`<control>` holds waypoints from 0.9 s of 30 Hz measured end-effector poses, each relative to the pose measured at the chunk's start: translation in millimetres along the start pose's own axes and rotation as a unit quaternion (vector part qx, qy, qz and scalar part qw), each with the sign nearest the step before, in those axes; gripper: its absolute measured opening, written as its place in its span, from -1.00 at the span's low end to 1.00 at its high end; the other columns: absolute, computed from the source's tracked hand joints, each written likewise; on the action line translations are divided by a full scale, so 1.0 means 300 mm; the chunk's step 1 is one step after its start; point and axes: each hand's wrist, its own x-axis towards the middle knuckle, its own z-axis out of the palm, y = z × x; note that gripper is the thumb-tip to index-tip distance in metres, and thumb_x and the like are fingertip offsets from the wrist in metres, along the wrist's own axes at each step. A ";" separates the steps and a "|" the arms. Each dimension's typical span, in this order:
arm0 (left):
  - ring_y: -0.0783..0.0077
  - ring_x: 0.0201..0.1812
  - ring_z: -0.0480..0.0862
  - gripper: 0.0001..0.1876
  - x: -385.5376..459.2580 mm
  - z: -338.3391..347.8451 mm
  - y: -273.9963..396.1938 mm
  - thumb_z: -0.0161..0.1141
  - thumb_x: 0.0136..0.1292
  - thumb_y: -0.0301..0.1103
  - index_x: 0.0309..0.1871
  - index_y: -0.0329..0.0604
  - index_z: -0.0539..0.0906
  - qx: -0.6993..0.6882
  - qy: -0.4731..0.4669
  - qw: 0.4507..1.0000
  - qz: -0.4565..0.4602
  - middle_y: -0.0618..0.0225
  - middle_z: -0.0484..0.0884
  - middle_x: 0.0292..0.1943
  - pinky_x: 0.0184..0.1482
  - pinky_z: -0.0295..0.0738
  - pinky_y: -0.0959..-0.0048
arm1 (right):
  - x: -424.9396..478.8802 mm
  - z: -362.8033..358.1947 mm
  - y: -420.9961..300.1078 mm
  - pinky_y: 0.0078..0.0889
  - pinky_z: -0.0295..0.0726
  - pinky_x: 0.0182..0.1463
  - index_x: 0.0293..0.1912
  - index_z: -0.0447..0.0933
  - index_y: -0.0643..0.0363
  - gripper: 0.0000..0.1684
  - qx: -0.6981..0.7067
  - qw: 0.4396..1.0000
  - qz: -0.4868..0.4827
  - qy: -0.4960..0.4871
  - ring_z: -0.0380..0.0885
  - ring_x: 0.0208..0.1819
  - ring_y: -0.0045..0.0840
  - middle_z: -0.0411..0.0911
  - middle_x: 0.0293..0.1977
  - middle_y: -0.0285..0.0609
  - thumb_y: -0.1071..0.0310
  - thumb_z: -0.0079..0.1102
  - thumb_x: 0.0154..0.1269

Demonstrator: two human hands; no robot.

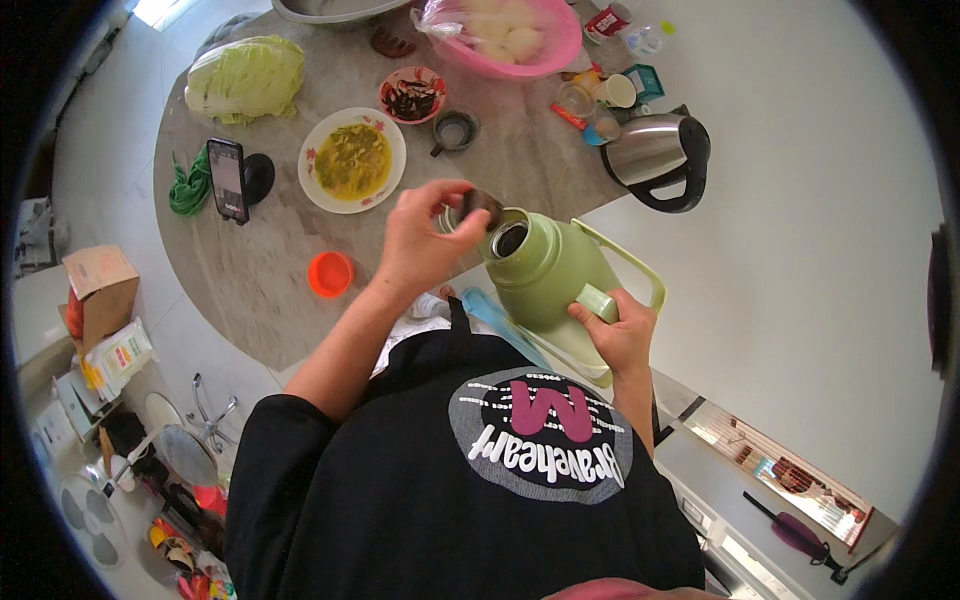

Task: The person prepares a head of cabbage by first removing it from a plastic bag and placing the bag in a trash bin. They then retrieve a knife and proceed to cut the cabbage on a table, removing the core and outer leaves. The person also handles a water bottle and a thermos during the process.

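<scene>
A pale green thermos flask is tilted in front of my black shirt, its round mouth facing up and to the left. My right hand is closed around the flask's side handle. Between the thumb and fingers of my left hand is a dark brown stopper, right beside the uncovered mouth. The inside of the flask looks dark, so its contents cannot be told. An orange round lid or cup lies on the grey table, left of my left wrist.
Beyond my hands are a plate of yellow soup, a dark mug and a small red bowl. A steel electric kettle stands by the table's right edge. Leftward are a phone on a stand and a wrapped cabbage.
</scene>
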 end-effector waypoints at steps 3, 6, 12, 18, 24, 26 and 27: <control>0.62 -0.30 0.54 -0.67 0.013 -0.076 -0.078 0.40 0.13 -0.34 -0.05 -0.23 0.66 -0.157 0.056 0.978 -0.127 0.45 0.65 -0.29 -0.21 0.48 0.60 | 0.042 0.008 -0.005 -0.29 0.39 -0.57 -0.51 0.50 0.21 -0.48 -0.011 1.000 -0.012 -0.012 0.42 -0.69 -0.28 0.46 -0.69 -0.09 -0.01 0.57 -0.07; 0.71 -0.29 0.54 -0.68 -0.014 -0.134 -0.135 0.36 0.21 -0.35 0.00 -0.26 0.62 -0.229 0.099 0.948 -0.198 0.48 0.64 -0.27 -0.20 0.46 0.68 | 0.073 -0.003 -0.031 -0.27 0.39 -0.58 -0.52 0.49 0.21 -0.47 -0.044 0.998 -0.027 -0.032 0.43 -0.69 -0.25 0.45 -0.70 -0.07 -0.02 0.56 -0.06; 0.68 -0.22 0.59 -0.66 -0.088 -0.138 -0.187 0.35 0.24 -0.35 0.03 -0.28 0.59 -0.299 0.116 0.913 -0.253 0.43 0.65 -0.24 -0.15 0.48 0.66 | 0.120 -0.017 -0.073 -0.25 0.41 -0.58 -0.55 0.45 0.22 -0.44 -0.112 0.990 -0.037 -0.072 0.43 -0.68 -0.18 0.46 -0.70 -0.04 -0.05 0.53 -0.03; 0.60 -0.09 0.61 -0.63 -0.116 -0.128 -0.193 0.30 0.29 -0.37 0.10 -0.31 0.55 -0.301 0.095 0.907 -0.278 0.35 0.67 -0.13 0.01 0.46 0.59 | 0.159 -0.034 -0.093 -0.23 0.43 -0.57 -0.56 0.43 0.22 -0.42 -0.151 0.983 -0.071 -0.079 0.45 -0.68 -0.14 0.45 -0.73 -0.03 -0.09 0.50 -0.01; 0.59 -0.09 0.61 -0.63 -0.118 -0.121 -0.204 0.31 0.28 -0.37 0.10 -0.31 0.55 -0.299 0.093 0.906 -0.284 0.34 0.67 -0.13 0.02 0.46 0.58 | 0.183 -0.051 -0.115 -0.20 0.47 -0.55 -0.55 0.44 0.22 -0.41 -0.191 0.972 -0.084 -0.106 0.50 -0.65 -0.11 0.47 -0.73 0.00 -0.12 0.47 0.01; 0.60 -0.12 0.60 -0.63 -0.119 -0.115 -0.205 0.33 0.26 -0.36 0.08 -0.30 0.57 -0.304 0.094 0.905 -0.283 0.35 0.66 -0.14 -0.02 0.47 0.59 | 0.190 -0.056 -0.122 -0.19 0.48 -0.54 -0.56 0.44 0.22 -0.40 -0.200 0.970 -0.084 -0.113 0.51 -0.65 -0.10 0.48 -0.72 0.00 -0.13 0.45 0.02; 0.61 -0.15 0.59 -0.63 -0.120 -0.112 -0.202 0.35 0.24 -0.35 0.07 -0.31 0.58 -0.310 0.098 0.903 -0.282 0.36 0.65 -0.16 -0.06 0.48 0.60 | 0.194 -0.056 -0.124 -0.19 0.48 -0.54 -0.55 0.45 0.22 -0.40 -0.205 0.968 -0.087 -0.116 0.52 -0.64 -0.10 0.48 -0.72 0.01 -0.14 0.45 0.02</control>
